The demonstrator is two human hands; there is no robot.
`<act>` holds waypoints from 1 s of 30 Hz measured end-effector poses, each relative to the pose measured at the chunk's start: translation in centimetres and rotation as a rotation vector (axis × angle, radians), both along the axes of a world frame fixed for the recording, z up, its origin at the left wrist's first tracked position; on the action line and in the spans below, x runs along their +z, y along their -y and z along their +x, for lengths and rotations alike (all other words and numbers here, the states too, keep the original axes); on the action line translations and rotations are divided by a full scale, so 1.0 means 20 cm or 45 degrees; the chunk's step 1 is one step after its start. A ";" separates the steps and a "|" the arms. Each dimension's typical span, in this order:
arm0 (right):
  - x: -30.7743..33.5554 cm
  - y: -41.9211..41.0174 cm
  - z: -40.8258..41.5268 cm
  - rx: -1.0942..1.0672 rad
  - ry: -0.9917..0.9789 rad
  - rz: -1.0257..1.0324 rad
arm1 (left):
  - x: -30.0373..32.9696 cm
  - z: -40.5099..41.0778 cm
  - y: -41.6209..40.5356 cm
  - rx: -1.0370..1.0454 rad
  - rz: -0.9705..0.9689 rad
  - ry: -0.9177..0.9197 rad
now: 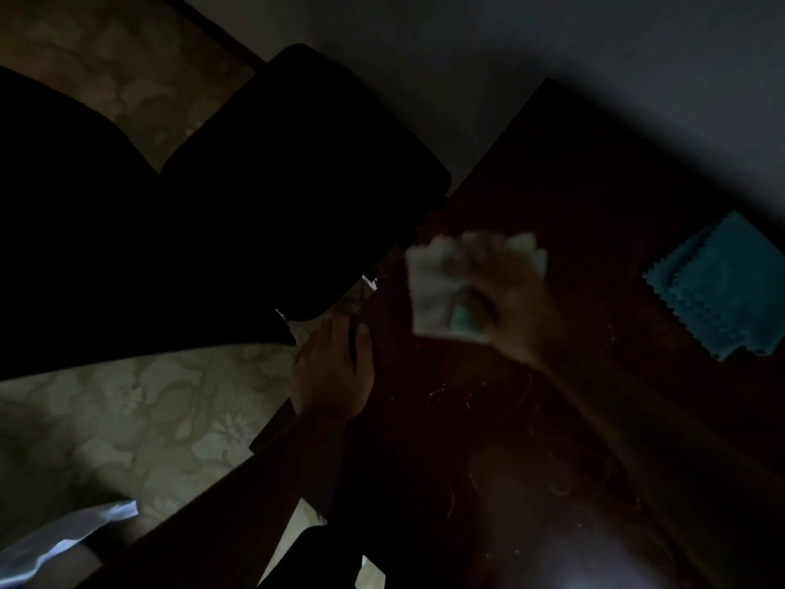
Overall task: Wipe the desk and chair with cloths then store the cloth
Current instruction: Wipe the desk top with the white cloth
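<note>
On the dark wooden desk [531, 418], a white cloth [433, 291] is pressed flat under the right hand [505, 299]. That hand looks blurry, and its fingers are spread wide over the cloth, with the cloth poking out past the fingertips and to the side. The left hand [335, 367] is placed on the near edge of the desk, with the thumb on top and the fingers wrapped over the edge, so the edge is gripped. A stack of blue cloths [722, 286] with zigzag edges is seen on the desk too, well apart from the white cloth, on the far side from the chair. The black chair [276, 184] is pushed up close to the desk edge, just beside the left hand. A pale floor with a flower pattern [148, 418] is seen below the desk edge. Everything is very dim, so small marks on the desk cannot be told.
</note>
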State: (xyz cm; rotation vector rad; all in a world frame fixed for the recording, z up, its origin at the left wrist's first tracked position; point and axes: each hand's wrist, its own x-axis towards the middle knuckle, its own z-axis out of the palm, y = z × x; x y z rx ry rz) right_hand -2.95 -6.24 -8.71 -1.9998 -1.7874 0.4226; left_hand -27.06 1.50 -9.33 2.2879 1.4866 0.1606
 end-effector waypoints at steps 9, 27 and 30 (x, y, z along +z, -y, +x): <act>0.01 0.09 -0.29 -0.086 -0.100 -0.014 | -0.01 -0.02 0.00 -0.057 0.018 -0.048; 0.01 0.19 -0.22 0.024 -0.042 -0.089 | 0.03 0.00 0.00 -0.045 -0.035 -0.011; -0.01 0.07 0.14 -0.338 0.217 -0.052 | 0.01 0.00 0.00 -0.036 0.013 -0.001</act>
